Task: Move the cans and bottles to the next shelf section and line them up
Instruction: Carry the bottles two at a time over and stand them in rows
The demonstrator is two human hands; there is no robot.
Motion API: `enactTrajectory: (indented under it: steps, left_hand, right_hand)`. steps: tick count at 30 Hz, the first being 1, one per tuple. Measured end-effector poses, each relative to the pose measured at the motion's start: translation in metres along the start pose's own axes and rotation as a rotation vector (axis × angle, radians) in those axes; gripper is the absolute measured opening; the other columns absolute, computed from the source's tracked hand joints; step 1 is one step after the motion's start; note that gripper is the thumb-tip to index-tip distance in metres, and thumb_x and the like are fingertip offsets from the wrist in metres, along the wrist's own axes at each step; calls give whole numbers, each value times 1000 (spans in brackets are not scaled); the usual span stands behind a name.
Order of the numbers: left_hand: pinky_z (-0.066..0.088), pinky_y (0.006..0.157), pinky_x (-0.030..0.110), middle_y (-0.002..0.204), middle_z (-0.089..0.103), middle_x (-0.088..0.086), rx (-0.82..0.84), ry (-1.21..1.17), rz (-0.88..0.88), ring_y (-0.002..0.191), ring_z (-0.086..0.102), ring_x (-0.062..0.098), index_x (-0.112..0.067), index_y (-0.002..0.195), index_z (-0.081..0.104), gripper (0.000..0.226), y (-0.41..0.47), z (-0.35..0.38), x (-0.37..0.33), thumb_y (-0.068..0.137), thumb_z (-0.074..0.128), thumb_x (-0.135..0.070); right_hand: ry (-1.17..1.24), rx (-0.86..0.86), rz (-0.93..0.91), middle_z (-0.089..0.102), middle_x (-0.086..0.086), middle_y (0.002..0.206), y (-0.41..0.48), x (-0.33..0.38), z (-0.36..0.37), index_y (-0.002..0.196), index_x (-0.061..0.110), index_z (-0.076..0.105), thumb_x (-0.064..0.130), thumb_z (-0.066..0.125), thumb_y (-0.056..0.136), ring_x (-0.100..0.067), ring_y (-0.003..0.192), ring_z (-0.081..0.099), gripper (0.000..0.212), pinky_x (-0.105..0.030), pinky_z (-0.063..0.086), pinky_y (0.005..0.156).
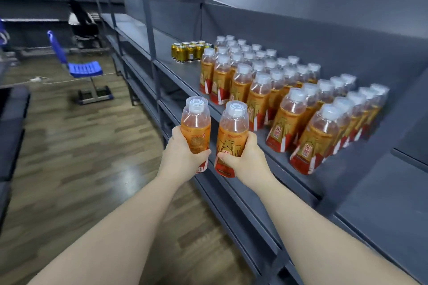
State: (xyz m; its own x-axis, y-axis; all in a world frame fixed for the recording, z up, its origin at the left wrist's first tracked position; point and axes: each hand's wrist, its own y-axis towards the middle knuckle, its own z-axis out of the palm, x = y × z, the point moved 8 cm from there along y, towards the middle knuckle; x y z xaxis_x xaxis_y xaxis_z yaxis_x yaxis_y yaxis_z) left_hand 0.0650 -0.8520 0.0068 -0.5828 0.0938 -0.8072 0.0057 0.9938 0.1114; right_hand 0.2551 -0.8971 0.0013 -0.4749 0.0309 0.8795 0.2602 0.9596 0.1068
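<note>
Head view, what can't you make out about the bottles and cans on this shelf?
- Cans: too small and far in the head view; labels unreadable, rear ones hidden by front ones.
- Shelved bottles: front rows hide the back rows except caps; count unsure.
- Left bottle and right bottle: left hand and right hand cover the lower labels.
- Shelf: right end cut off by the frame edge.

Person only, two limbs in shot. Both the left forearm [120, 227] and right forearm [324, 227] are bare right to the bottom frame edge. The left hand [183, 157] and right hand [245, 159] are bare too. Slim wrists. Nail detail too soft to read.
</note>
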Motion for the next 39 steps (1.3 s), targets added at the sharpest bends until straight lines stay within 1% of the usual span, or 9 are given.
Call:
enactTrajectory:
  steps: [5,9,14,19,22,26,31,35,39]
  left_hand:
    - [49,80,35,116,56,-2,-57,-2,-6,100,58,21,-24,131,35,76,48,-5,3,75,85,-37]
    - [52,83,39,112,57,-4,-68,9,-23,99,59,21,-36,114,29,69,77,-8,16,73,85,-38]
    - [53,87,42,109,57,-5,-79,-19,-53,100,59,24,-35,111,30,67,129,-19,34,73,85,-35]
    - [53,89,45,110,60,-3,-81,-29,-42,101,60,25,-32,118,34,68,192,-37,55,73,85,-37]
    - [52,87,40,109,59,-3,-73,-36,-24,99,59,24,-26,125,37,70,235,-52,67,74,85,-37]
    - [44,79,32,107,58,-6,-42,-43,-5,95,58,21,-31,121,35,67,287,-69,85,75,84,-36]
    - [45,81,33,110,59,-1,-34,-53,0,96,56,22,-23,127,37,70,341,-80,103,76,85,-34]
    - [46,81,34,110,58,-2,-22,-64,-11,99,58,22,-26,120,35,66,380,-82,113,77,84,-34]
    - [45,82,33,110,58,-3,-23,-69,-23,98,57,21,-24,125,36,68,418,-79,120,77,84,-34]
  right_hand:
    - [-2,45,-49,55,10,119,61,9,18,125,32,34,33,81,82,-12,110,57,64,-32,51,91]
    - [-3,78,-86,58,6,119,100,17,40,120,33,34,32,83,80,-14,109,59,63,-32,52,89]
    - [-4,109,-100,55,9,116,147,29,73,119,33,33,30,83,80,-11,106,56,63,-26,47,84]
    - [-18,107,-100,55,10,117,198,40,110,125,31,35,31,82,80,-9,106,56,65,-22,47,82]
    - [-11,73,-70,57,8,121,231,48,133,130,28,36,33,83,80,-13,110,59,68,-30,52,89]
    - [-23,58,-60,58,8,121,269,64,164,130,27,36,33,82,80,-12,108,59,69,-28,50,87]
    - [-35,38,-39,57,9,120,313,73,193,122,32,33,34,82,81,-13,108,59,64,-29,51,88]
    - [-56,29,-17,56,8,123,347,77,208,133,25,34,35,81,82,-13,110,59,70,-31,53,90]
    - [-53,26,-13,56,8,123,384,77,222,137,26,32,36,80,83,-12,108,58,73,-27,50,86]
